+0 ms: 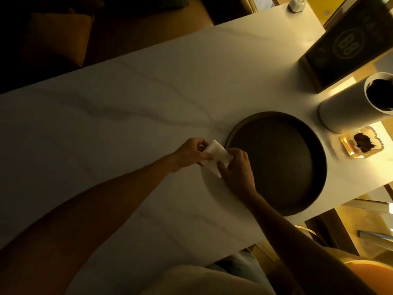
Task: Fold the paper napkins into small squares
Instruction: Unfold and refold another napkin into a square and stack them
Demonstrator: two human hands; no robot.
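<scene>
Both arms bare, stretched forward, meeting near middle of view. Left arm comes from lower left, long forearm in shadow, wrist straight. Left hand (pixel 191 154) palm down, fingers (pixel 201 143) curled, thumb pressed forward against them in pinch. Right arm enters from lower right, forearm angled up and left. Right hand (pixel 239 167) back up, fingers (pixel 238 151) bent down, thumb stretched toward left hand. Two hands very close; whether they touch, cannot tell.
</scene>
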